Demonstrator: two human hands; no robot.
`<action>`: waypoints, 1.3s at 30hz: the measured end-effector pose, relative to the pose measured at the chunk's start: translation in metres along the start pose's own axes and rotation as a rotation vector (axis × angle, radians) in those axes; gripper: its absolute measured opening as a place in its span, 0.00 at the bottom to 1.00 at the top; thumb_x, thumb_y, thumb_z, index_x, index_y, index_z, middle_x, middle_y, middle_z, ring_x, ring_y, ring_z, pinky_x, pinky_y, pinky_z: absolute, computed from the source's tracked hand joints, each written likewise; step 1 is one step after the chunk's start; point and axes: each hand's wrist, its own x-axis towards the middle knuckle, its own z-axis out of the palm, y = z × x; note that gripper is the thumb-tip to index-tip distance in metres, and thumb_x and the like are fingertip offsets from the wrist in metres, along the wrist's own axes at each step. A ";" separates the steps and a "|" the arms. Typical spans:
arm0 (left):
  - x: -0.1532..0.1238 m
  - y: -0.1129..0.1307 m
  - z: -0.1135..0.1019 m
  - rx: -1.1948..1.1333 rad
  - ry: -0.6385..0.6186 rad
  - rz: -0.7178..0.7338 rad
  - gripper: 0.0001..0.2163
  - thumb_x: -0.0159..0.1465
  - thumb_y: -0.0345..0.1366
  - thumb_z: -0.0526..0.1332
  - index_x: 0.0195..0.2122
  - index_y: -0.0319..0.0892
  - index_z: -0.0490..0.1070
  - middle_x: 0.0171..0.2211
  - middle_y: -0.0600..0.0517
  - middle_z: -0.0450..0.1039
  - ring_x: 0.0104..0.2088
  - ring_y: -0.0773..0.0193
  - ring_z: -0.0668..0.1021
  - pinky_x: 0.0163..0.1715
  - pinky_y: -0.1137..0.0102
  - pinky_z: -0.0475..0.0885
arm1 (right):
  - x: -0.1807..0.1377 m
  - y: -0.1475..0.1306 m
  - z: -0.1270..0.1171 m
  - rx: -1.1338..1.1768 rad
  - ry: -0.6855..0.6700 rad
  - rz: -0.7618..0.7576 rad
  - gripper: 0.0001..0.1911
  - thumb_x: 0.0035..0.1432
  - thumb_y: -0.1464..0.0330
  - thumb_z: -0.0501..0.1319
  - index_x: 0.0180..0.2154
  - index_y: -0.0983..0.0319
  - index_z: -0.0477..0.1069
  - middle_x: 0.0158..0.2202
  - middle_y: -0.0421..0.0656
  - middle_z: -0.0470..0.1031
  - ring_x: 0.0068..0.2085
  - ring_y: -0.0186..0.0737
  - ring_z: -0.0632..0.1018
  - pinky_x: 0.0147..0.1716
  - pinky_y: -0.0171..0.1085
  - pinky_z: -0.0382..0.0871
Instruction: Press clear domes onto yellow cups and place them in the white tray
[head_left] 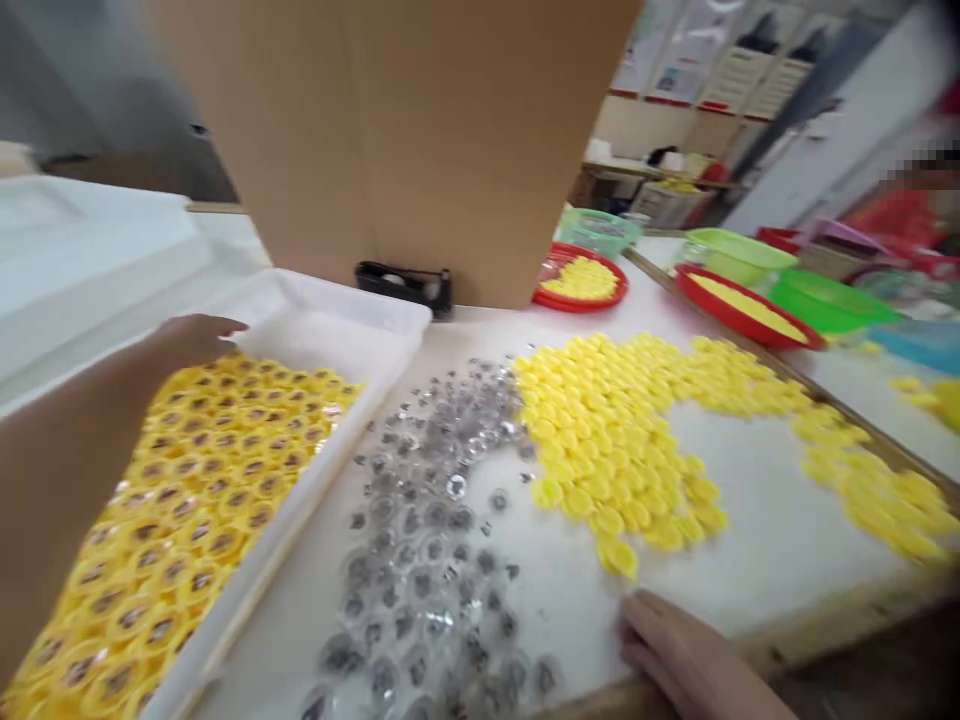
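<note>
Asking first: where are the hands, and what do they touch?

They sit well apart. The left hand point(199, 338) reaches over the far end of a white plastic tray point(352, 330), above rows of yellow caps with dark centres point(195, 500). It is too blurred to tell whether it pinches anything. The right hand point(675, 650) rests open at the near edge of the desk point(757, 520), with nothing visible in it.

What lies closest to the right hand?

A spread of loose yellow caps point(600, 440); its lowest cap sits just beyond the fingertips point(637, 610). Clear domed pieces point(420, 540) lie scattered just to that hand's left.

And how do these things lie from the left hand?

The tray's long axis runs from near the person's body towards the far side of the desk, directly under the left arm point(60, 480). The clear pieces lie between the tray and the loose caps, so they stand between the right hand and the tray.

What else is around?

An upright cardboard sheet point(442, 130) rises beyond the tray, with a black tape dispenser point(403, 288) at its foot. Red round trays of yellow caps point(742, 305) and green basins point(829, 305) sit further off to the right.
</note>
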 end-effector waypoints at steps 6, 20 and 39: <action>-0.033 0.052 -0.033 0.152 0.230 0.040 0.33 0.59 0.59 0.42 0.53 0.45 0.69 0.43 0.57 0.75 0.38 0.69 0.73 0.44 0.70 0.64 | -0.005 -0.002 -0.025 0.095 0.381 -0.078 0.07 0.61 0.70 0.52 0.31 0.58 0.65 0.28 0.39 0.71 0.30 0.37 0.74 0.30 0.35 0.69; -0.258 0.191 0.020 -0.569 0.018 0.603 0.14 0.60 0.44 0.58 0.45 0.51 0.74 0.43 0.51 0.76 0.38 0.61 0.77 0.32 0.69 0.73 | 0.016 0.018 -0.005 -0.031 0.547 -0.074 0.09 0.55 0.69 0.60 0.40 0.60 0.68 0.35 0.43 0.70 0.36 0.42 0.75 0.33 0.40 0.71; -0.265 0.220 0.099 -2.106 -0.624 -0.171 0.08 0.63 0.33 0.57 0.43 0.37 0.67 0.30 0.44 0.75 0.25 0.68 0.77 0.22 0.80 0.70 | 0.092 -0.084 -0.027 -0.028 0.385 -0.310 0.10 0.58 0.74 0.58 0.43 0.61 0.68 0.39 0.44 0.71 0.36 0.36 0.74 0.34 0.34 0.69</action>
